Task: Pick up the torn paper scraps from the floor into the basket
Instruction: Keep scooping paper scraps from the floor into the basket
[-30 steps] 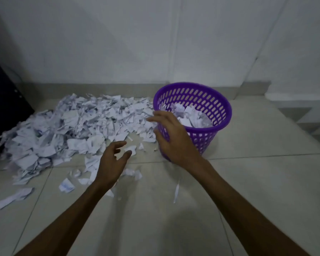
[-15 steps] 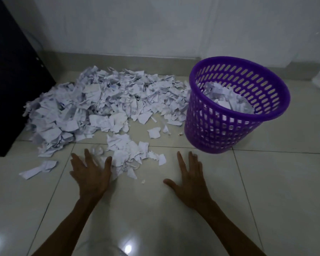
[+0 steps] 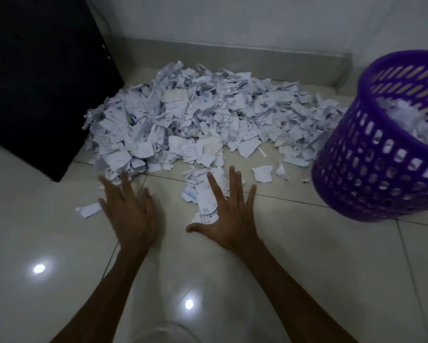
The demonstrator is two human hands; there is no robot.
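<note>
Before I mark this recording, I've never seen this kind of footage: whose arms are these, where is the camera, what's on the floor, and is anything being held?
There is no machine here. The single picture comes from a wide-angle camera worn on a person's head, looking forward and down, so the two bare arms reaching in from the bottom are the wearer's own. The left hand and right hand are both spread flat, fingers straight, low over the tiled floor. Neither holds anything; the right hand's fingers lie over a few loose scraps. Beyond them sits a large pile of torn paper. At the right edge stands a purple basket with slotted walls, already partly filled with paper. A dark cabinet stands at the left, against the wall.
</note>
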